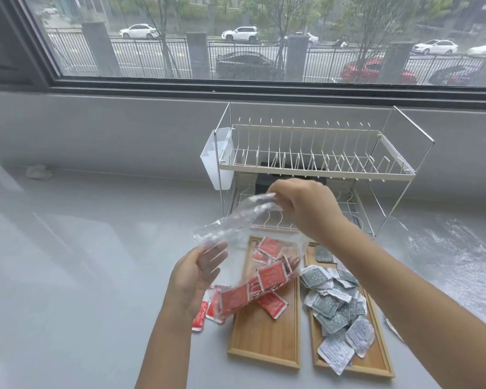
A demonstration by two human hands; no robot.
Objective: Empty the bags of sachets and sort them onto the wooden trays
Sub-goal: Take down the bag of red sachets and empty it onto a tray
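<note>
A: What are the hands doing?

B: The right hand (303,203) pinches the top edge of a clear plastic bag (236,248), fingers curled tight on the crumpled plastic. The left hand (192,279) holds the bag from below, its fingers spread behind the film and seen through it, thumb curled round the near side.

A: So the bag is off the counter?

B: Yes, it hangs tilted between the two hands, above the left wooden tray (264,341). Red sachets (253,287) are bunched in its lower end, near the left palm.

A: Any red ones out of it?

B: Some lie on the left tray: a few near its far end, one (272,304) just beneath the bag. A few more (201,318) lie on the counter beside that tray's left edge, partly hidden by the left wrist.

A: And the other tray?

B: The right wooden tray (376,357) sits just beside the left one, parallel to it. It carries a heap of grey and white sachets (334,307), overlapping, some spilling over its near rim.

A: What lies beyond the trays?

B: A two-tier wire dish rack (314,158) stands behind them on the grey counter (82,262), with a white plastic holder (216,161) hung on its left end. Behind that runs a window (236,37) onto a fence, trees and parked cars
</note>
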